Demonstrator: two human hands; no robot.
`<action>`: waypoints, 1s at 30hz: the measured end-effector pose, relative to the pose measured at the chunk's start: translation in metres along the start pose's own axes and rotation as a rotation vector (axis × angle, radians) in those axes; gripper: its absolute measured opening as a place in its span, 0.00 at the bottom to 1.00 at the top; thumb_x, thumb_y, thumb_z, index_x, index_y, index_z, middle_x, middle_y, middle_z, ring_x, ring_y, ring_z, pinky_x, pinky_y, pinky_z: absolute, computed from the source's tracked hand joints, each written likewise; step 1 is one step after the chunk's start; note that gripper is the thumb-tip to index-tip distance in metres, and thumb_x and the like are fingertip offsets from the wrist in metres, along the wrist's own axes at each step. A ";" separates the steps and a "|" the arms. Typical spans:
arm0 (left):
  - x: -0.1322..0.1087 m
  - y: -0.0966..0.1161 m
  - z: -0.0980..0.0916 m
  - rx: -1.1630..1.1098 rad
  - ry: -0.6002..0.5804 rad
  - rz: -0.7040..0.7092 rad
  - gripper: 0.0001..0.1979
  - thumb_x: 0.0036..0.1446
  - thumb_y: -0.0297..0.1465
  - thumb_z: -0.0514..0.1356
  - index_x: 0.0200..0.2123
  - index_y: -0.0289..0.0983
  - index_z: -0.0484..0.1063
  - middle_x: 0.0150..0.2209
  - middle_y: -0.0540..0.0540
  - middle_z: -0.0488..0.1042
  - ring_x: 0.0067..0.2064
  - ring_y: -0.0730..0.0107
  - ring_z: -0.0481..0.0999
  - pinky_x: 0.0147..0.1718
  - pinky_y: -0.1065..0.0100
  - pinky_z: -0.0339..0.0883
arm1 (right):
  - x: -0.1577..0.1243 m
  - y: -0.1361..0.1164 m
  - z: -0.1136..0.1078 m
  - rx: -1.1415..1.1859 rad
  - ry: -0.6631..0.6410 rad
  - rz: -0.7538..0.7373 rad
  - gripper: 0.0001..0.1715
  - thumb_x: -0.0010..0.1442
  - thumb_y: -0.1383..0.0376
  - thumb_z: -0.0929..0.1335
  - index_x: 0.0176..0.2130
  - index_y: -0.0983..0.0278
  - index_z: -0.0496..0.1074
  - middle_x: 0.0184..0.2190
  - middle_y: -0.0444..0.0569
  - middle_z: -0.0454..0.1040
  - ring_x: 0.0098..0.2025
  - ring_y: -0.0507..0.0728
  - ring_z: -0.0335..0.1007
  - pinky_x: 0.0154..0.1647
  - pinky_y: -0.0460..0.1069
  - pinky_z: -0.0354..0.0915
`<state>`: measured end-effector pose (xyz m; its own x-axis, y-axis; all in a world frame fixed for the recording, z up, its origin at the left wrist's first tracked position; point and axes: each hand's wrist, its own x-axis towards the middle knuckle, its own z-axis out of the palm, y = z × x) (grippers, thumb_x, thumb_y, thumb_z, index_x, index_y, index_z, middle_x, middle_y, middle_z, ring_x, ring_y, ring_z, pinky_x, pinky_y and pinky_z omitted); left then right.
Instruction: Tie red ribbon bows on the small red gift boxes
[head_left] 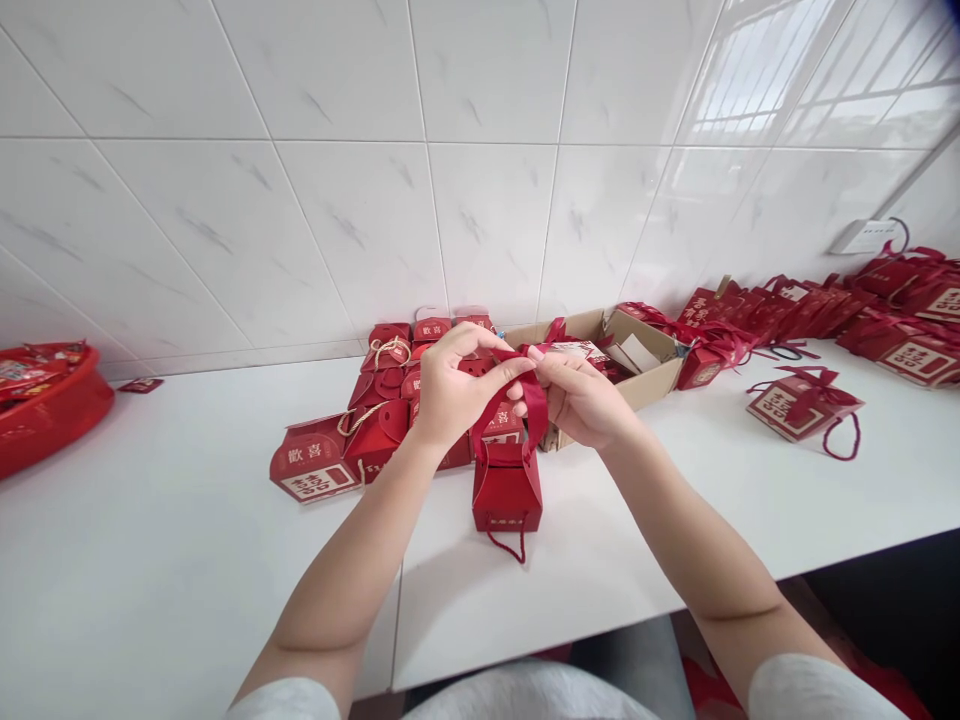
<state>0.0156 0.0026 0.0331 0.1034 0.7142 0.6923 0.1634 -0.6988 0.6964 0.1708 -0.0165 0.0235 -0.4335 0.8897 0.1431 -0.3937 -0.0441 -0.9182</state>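
A small red gift box (507, 492) stands upright on the white table (187, 560) in front of me. A dark red ribbon (534, 402) rises from its top in a loop. My left hand (454, 385) pinches the ribbon from the left, fingers closed. My right hand (581, 400) pinches the same ribbon from the right, thumb and forefinger pressed together. Both hands hover just above the box. A thin red cord hangs below the box front.
Several finished red boxes (360, 425) lie behind my left hand. An open cardboard carton (645, 375) sits behind my right hand. More red boxes (806, 402) spread along the right. A red basin (45, 410) stands at far left. Tiled wall behind.
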 end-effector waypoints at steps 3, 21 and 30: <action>-0.003 -0.001 0.001 -0.233 -0.143 -0.221 0.14 0.52 0.41 0.65 0.34 0.39 0.70 0.27 0.51 0.72 0.27 0.72 0.73 0.30 0.68 0.67 | 0.004 0.003 0.000 -0.010 0.068 -0.057 0.18 0.56 0.53 0.70 0.28 0.65 0.73 0.22 0.45 0.75 0.24 0.49 0.70 0.28 0.45 0.69; -0.022 -0.031 -0.018 -0.550 -0.420 -0.704 0.17 0.56 0.43 0.59 0.24 0.37 0.75 0.25 0.47 0.72 0.30 0.69 0.72 0.31 0.68 0.67 | -0.007 0.007 -0.034 -1.517 -0.163 -0.693 0.17 0.67 0.67 0.56 0.37 0.65 0.71 0.28 0.52 0.70 0.31 0.56 0.65 0.33 0.51 0.64; -0.031 -0.036 -0.021 -0.394 -0.478 -0.593 0.14 0.47 0.24 0.54 0.34 0.37 0.78 0.34 0.46 0.77 0.35 0.67 0.75 0.35 0.67 0.69 | -0.004 0.020 -0.034 -1.752 -0.106 -0.695 0.18 0.65 0.74 0.55 0.34 0.67 0.70 0.27 0.52 0.69 0.29 0.55 0.63 0.36 0.51 0.63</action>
<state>-0.0138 0.0046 -0.0091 0.5259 0.8446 0.1006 -0.0228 -0.1042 0.9943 0.1922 -0.0054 -0.0079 -0.6503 0.5123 0.5609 0.6325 0.7741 0.0262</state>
